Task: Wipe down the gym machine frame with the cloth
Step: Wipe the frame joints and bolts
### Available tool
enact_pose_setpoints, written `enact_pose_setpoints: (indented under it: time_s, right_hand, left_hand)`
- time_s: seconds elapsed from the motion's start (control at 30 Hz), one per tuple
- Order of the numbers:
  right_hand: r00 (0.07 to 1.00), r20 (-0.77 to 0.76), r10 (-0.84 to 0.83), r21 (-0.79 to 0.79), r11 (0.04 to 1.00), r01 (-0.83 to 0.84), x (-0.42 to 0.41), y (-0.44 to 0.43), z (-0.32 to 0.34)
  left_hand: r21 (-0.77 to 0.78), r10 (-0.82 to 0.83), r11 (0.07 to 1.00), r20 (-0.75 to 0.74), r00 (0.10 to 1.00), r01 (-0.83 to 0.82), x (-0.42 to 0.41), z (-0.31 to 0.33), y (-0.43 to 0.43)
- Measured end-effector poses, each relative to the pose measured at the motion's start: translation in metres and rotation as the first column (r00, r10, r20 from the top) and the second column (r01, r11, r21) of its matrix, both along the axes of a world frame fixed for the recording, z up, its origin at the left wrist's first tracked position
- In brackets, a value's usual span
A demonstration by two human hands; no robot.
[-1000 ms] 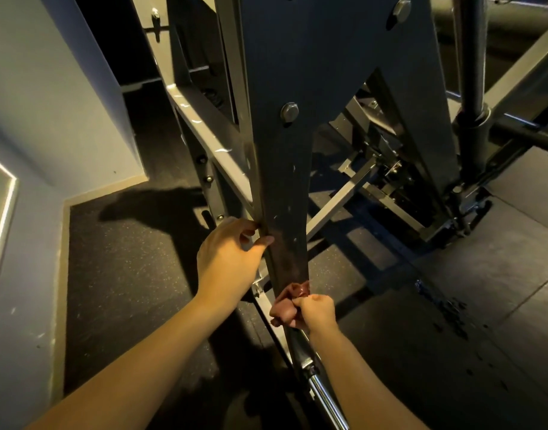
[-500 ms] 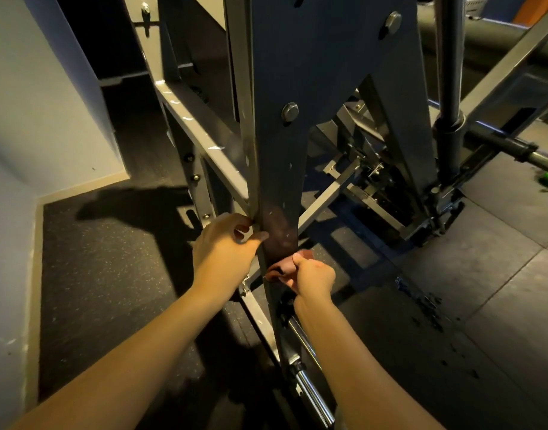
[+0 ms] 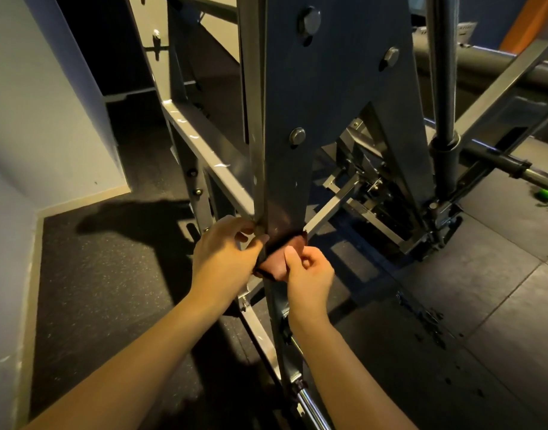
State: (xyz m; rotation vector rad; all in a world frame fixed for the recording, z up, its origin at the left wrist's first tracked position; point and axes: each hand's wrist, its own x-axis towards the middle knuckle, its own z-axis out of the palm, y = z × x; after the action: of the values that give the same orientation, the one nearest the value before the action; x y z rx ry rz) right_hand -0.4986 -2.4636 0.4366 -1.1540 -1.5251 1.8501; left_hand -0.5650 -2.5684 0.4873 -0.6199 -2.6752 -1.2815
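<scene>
The gym machine frame point(image 3: 325, 97) is a tall dark grey steel upright with bolts, narrowing toward the floor. A reddish-brown cloth point(image 3: 277, 263) is bunched against the narrow part of the upright. My right hand point(image 3: 308, 276) pinches the cloth from the right, thumb on top. My left hand point(image 3: 224, 254) grips the left edge of the upright, its thumb touching the cloth's left side. Part of the cloth is hidden behind both hands.
A light grey cross beam point(image 3: 204, 144) slopes down on the left. Linkages and a black post point(image 3: 443, 135) stand at the right. A chrome bar point(image 3: 313, 408) runs along the floor below. Blue wall point(image 3: 33, 119) at the left, dark rubber floor point(image 3: 499, 305) all round.
My right hand has slid the cloth up the upright until it meets my left hand. My left hand has stayed on the frame's edge. The view has moved closer.
</scene>
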Motion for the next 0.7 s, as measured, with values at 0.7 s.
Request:
enact_pose_setpoints:
  time_s: [0.7]
  right_hand:
    - [0.984,-0.164,0.073,0.229,0.973,-0.034,0.004,-0.015,0.031]
  left_hand:
    - [0.289,-0.025,0.957,0.152,0.988,-0.020,-0.006,0.032,-0.001]
